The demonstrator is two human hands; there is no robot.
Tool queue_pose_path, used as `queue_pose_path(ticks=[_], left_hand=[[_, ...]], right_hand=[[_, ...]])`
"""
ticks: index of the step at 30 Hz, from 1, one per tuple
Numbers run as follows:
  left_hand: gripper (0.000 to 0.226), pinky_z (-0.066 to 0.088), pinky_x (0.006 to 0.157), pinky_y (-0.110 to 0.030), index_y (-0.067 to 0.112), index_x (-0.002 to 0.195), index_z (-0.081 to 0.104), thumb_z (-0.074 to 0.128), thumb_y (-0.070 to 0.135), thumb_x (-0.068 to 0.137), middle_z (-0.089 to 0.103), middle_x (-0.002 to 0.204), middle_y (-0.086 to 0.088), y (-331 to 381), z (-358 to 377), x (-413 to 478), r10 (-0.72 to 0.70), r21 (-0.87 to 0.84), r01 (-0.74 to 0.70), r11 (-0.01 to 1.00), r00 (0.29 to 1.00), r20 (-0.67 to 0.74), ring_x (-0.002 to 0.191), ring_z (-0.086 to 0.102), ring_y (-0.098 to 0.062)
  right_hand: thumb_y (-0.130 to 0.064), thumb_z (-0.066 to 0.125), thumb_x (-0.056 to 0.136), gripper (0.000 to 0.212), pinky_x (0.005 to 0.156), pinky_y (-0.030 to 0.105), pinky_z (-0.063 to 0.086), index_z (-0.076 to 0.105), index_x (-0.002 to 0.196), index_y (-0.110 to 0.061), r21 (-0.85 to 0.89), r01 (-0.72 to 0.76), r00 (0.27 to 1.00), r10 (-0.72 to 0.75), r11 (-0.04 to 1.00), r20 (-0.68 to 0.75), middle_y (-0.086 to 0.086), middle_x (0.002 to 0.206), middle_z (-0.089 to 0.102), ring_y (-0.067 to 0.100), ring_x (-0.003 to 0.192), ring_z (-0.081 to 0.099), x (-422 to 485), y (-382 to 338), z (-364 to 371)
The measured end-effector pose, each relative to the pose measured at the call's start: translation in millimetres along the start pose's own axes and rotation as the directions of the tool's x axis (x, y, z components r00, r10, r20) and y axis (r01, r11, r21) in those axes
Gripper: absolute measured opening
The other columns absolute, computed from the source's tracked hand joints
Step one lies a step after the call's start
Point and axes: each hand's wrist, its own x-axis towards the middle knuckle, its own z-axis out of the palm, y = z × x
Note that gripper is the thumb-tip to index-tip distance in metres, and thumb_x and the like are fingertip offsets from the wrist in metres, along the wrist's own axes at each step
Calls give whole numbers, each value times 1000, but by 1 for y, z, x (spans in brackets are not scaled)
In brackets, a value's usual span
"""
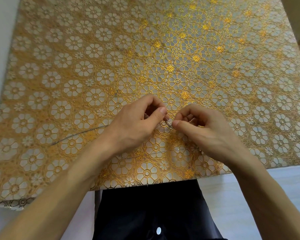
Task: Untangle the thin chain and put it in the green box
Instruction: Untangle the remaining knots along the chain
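A thin silver chain (pixel 168 123) is bunched into a small knot between my two hands, just above the tablecloth. My left hand (pixel 139 123) pinches the knot from the left with thumb and curled fingers. My right hand (pixel 203 129) pinches it from the right, thumb tip against the knot. One strand of the chain trails left across the cloth from under my left hand to about (pixel 73 135). Another faint strand lies between my wrists near the front edge. No green box is in view.
The table (pixel 163 49) is covered by a gold and white flower-pattern cloth, which fills most of the view. Its front edge runs just behind my forearms. My dark clothing (pixel 149 213) shows below the edge. A pale wall lies at the left.
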Motion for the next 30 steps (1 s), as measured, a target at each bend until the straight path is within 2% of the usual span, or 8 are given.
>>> queue_pose_path(ticks=[4,10,13,17,20,25,27,30], left_hand=[[14,52,90,-42,24,96,60,52,36,94,76,93,11,1,-1,0,-2,-95,4,995,1000,21,92,67,-13],[15,48,91,-57,24,96,59,50,36,94,76,93,8,3,0,0,-14,-159,13,987,1000,-8,92,65,-31],[16,49,95,-49,22,95,59,50,35,93,75,96,7,4,1,-1,-31,-195,27,980,999,-18,89,65,-8],[10,51,88,-34,16,96,61,56,24,99,76,97,3,6,2,-1,-31,-267,24,963,999,-21,86,63,-9],[9,49,73,-17,10,96,62,55,10,101,75,90,1,9,4,-1,-27,-323,16,946,999,-27,77,62,-4],[9,44,61,-10,8,97,62,54,9,101,70,79,5,11,8,-1,-37,-371,17,928,998,-47,66,59,3],[9,45,61,-11,9,97,63,55,11,101,67,75,7,13,8,1,-45,-373,23,928,998,-50,63,58,3],[9,43,57,-11,9,96,63,55,11,101,64,71,9,15,9,2,-57,-380,37,924,997,-42,59,56,3]], right_hand=[[-27,72,86,8,58,30,41,69,81,-22,34,-16,1000,16,999,21,-7,66,57,13,60,50,0,0,-1],[-32,69,88,11,53,15,37,68,81,-25,-81,7,1000,-7,997,7,-18,60,56,2,53,47,0,-3,-1],[-28,68,88,8,54,18,37,68,81,-24,-60,26,999,-25,998,27,-16,62,54,5,56,45,-1,-6,-1],[-20,71,85,9,60,29,42,68,78,-24,-28,40,999,-40,999,-3,-11,68,56,13,61,49,1,-6,1],[-17,71,85,11,60,27,42,67,77,-25,-45,48,999,-49,998,-20,-13,67,56,10,60,47,1,-6,3],[-26,69,79,4,58,27,38,66,77,-24,-51,35,997,-39,998,-74,-13,64,53,7,56,44,3,-8,5],[-28,68,75,6,55,24,36,67,76,-23,55,13,997,-8,998,-75,-12,63,52,8,55,44,3,-10,5],[-23,68,75,4,45,19,28,67,71,-25,408,-81,996,92,909,-6,-8,63,49,7,51,38,2,-13,9]])
